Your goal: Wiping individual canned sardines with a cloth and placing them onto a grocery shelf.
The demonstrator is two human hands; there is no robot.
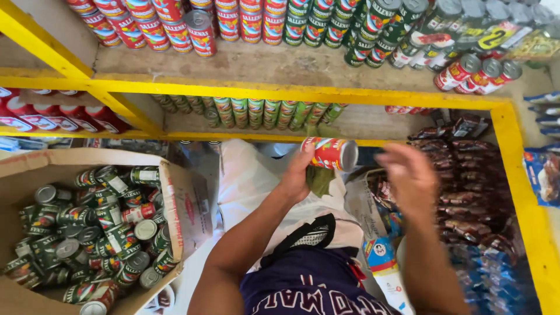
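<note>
My left hand holds a red tin can with a silver end, lying sideways, along with a green cloth under it. My right hand hovers just to the right of the can with its fingers spread and nothing in it; it looks blurred. Both hands are in front of the yellow-framed shelf. To my left an open cardboard box is filled with several green and red cans.
The top shelf carries rows of red cans and green cans, with a few red cans lying on the right. Green cans line the lower shelf. Dark packets and blue packets fill the right side.
</note>
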